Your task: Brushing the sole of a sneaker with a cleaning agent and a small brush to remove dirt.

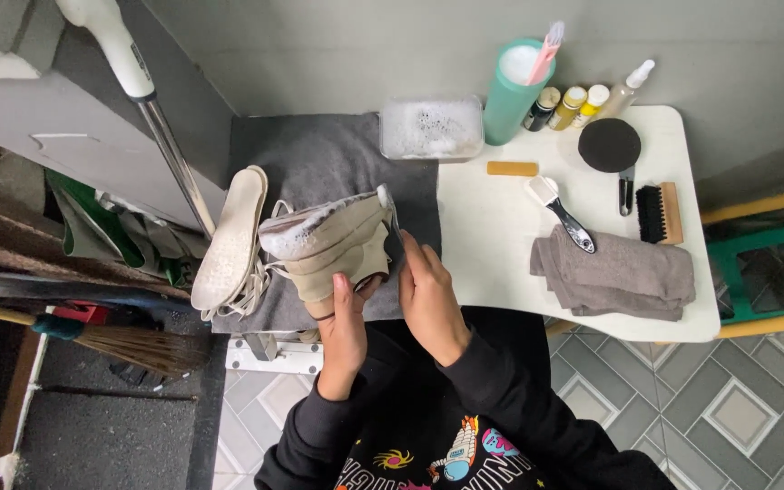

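Your left hand (345, 328) grips 1 beige shoe (333, 249) from below, held w/ foam on it over the grey mat (319, 159) at bench (501, 236) left. Your right hand (428, 295) is closed on a thin brush (390, 213) at the shoe's 3 o'clock. 1 insole (229, 238) at 9 o'clock. 1 foam tub (432, 127) at 1 o'clock. 3 small bottles (570, 106), 1 spray bottle (630, 87), 2 other brushes (657, 212), 1 folded towel (614, 272).

A folded grey towel (614, 272) lies on the white counter (492, 245), near a black brush (657, 213) and a teal cup (514, 95).
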